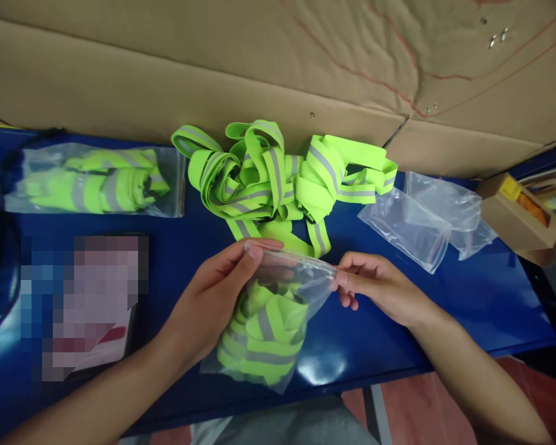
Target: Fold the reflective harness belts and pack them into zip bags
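Note:
A clear plastic bag (278, 290) filled with folded neon-green reflective straps (264, 337) hangs over the blue table's front edge. My left hand (213, 296) pinches the bag's top edge at its left end. My right hand (380, 284) pinches the same edge at its right end. Both hands are closed on the bag's mouth. Just behind the bag lies a loose tangle of neon-green straps with grey reflective stripes (269, 179).
A filled, closed bag of the same straps (97, 182) lies at the back left. Empty clear bags (421, 216) lie at the right, beside a small brown cardboard box (519, 216). A cardboard wall (278, 68) backs the blue table (445, 309). A blurred-out flat item (88, 303) lies at left.

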A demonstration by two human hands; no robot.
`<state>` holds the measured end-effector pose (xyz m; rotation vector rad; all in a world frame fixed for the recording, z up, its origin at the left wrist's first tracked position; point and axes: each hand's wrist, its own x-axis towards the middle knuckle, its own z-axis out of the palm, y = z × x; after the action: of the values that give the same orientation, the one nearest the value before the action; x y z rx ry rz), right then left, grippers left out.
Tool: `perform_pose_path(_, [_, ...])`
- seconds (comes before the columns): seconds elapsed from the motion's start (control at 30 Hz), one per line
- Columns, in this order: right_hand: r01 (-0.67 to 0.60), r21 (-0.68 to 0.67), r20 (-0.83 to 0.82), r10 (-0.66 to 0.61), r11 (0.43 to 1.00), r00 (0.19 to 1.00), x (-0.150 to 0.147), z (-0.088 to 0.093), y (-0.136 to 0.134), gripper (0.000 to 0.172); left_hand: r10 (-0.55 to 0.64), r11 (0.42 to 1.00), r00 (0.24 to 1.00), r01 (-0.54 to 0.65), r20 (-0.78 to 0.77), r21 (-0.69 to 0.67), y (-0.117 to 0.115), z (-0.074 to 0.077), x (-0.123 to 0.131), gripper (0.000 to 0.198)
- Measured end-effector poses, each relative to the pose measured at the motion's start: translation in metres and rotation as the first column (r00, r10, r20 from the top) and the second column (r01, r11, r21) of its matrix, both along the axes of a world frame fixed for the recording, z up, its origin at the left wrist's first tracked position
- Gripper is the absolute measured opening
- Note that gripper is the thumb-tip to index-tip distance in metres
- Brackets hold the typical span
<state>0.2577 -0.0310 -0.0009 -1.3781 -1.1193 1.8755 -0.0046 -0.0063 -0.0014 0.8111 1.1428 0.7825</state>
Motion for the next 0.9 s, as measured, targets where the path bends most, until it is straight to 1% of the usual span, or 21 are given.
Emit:
perform_pose_path(0.07, [0.069, 0.05, 0.017, -0.07, 0.996, 0.997, 0.001, 0.001, 0.001, 0.032, 0.048, 0.999, 0.999, -0.047, 0.018, -0.021, 0.0, 0.001, 0.0, 0.035])
perform_pose_path(0.13, [0.104, 0.098, 0.039, -0.108, 0.99, 0.993, 0.0, 0.002, 0.0, 0.031, 0.07, 0.997, 0.997, -0.069, 0.023, -0.027, 0.0, 0.002, 0.001, 0.032])
perform_pose_path(0.33, [0.087, 0.148, 0.071, -0.098, 0.985, 0.993, -0.009, 0.001, -0.005, 0.032, 0.061, 0.998, 0.997, -0.061, 0.04, -0.001, -0.003, 0.002, 0.005, 0.028])
perform_pose_path(0.43, [0.104, 0.213, 0.078, -0.123, 0.972, 0.989, -0.011, -0.001, -0.007, 0.028, 0.063, 0.997, 0.996, -0.061, 0.061, -0.037, -0.005, -0.001, 0.005, 0.03])
perform_pose_path(0.53, [0.119, 0.286, 0.08, -0.147, 0.951, 0.986, -0.012, -0.003, -0.007, 0.026, 0.062, 0.995, 0.995, -0.055, 0.077, -0.089, -0.007, -0.002, 0.006, 0.039])
perform_pose_path(0.6, [0.1, 0.266, 0.079, -0.125, 0.959, 0.989, -0.013, -0.004, -0.008, 0.025, 0.054, 0.994, 0.996, -0.046, 0.075, -0.101, -0.008, -0.003, 0.007, 0.042])
perform_pose_path(0.7, [0.072, 0.213, 0.071, -0.089, 0.974, 0.994, -0.014, -0.003, -0.008, 0.021, 0.028, 0.997, 0.997, -0.023, 0.076, -0.068, -0.01, -0.004, 0.007, 0.039])
perform_pose_path(0.8, [0.057, 0.256, 0.087, -0.082, 0.965, 0.993, -0.017, -0.002, -0.008, 0.02, -0.005, 1.0, 0.998, 0.007, 0.064, -0.025, -0.012, -0.005, 0.007, 0.036])
perform_pose_path(0.9, [0.051, 0.3, 0.124, -0.091, 0.953, 0.988, -0.018, -0.003, -0.009, 0.018, -0.017, 1.0, 1.0, 0.017, 0.022, 0.005, -0.013, -0.005, 0.007, 0.037])
